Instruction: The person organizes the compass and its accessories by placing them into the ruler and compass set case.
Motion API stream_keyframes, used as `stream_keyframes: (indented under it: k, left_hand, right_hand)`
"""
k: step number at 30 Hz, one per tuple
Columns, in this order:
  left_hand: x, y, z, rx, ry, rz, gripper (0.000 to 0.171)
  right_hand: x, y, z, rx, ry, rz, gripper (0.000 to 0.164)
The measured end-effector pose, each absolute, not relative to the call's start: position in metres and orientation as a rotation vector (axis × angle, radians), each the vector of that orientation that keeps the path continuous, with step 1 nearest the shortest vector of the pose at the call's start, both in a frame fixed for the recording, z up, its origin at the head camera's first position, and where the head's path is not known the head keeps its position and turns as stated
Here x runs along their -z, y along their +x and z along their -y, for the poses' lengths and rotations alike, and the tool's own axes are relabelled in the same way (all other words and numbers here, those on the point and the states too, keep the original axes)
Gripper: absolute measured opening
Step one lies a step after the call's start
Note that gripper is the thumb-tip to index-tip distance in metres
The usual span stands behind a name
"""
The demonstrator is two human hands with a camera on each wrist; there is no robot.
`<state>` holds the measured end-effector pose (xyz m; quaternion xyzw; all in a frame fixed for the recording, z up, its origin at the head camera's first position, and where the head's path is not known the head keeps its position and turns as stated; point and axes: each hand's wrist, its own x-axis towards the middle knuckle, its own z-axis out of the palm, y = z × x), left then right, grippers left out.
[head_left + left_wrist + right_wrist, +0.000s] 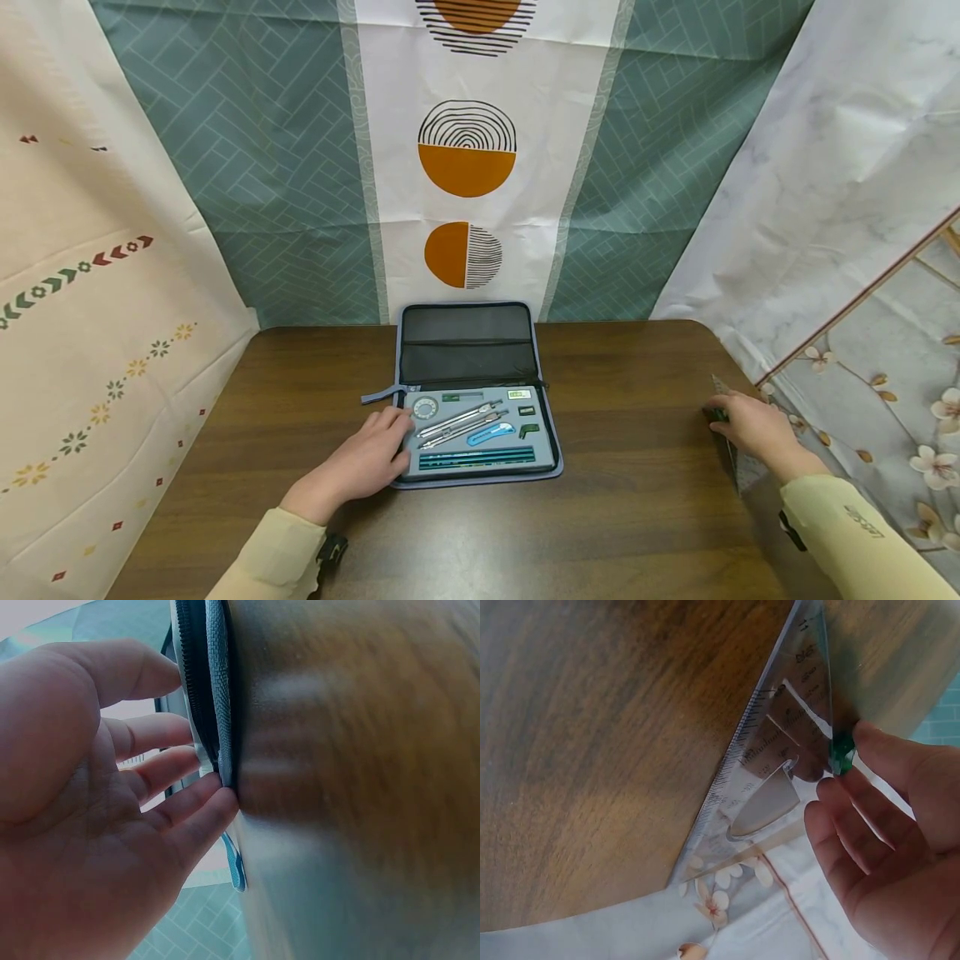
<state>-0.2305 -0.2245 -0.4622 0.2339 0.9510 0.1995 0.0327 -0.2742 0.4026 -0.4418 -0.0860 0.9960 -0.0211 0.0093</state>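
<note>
An unzipped blue-grey drawing set case (480, 482) lies on the table with its lid raised at the back. Its tray holds two silver compasses (459, 419), a blue utility knife (491, 434), green pencils (476, 457), a round white disc (425, 407) and several small pieces. My left hand (367, 454) rests against the case's left edge, fingertips along the zipper (219, 690). Far to the right, my right hand (757, 429) pinches a clear set square (739, 787) by its side, where a small green piece (842, 754) shows between thumb and fingers. The set square stands tilted at the table's right edge.
The brown wooden table (630, 500) extends on both sides of the case. A blue zipper strap (378, 394) sticks out from the case's left side. Patterned cloth (465, 167) hangs behind the table, with a flowered cloth (885, 417) at the right.
</note>
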Motion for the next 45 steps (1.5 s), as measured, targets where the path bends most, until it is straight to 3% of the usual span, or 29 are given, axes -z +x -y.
stream_keyframes:
  k: [23, 45]
  left_hand:
    - [0.462, -0.23, 0.225, -0.602, 0.727, -2.929, 0.042]
    - [0.464, -0.232, 0.224, -0.605, 0.73, -2.933, 0.037]
  right_hand:
    - [0.444, -0.276, -0.398, 0.151, -0.292, -3.16, 0.034]
    - [0.442, -0.284, -0.352, 0.213, -0.603, -3.298, 0.036]
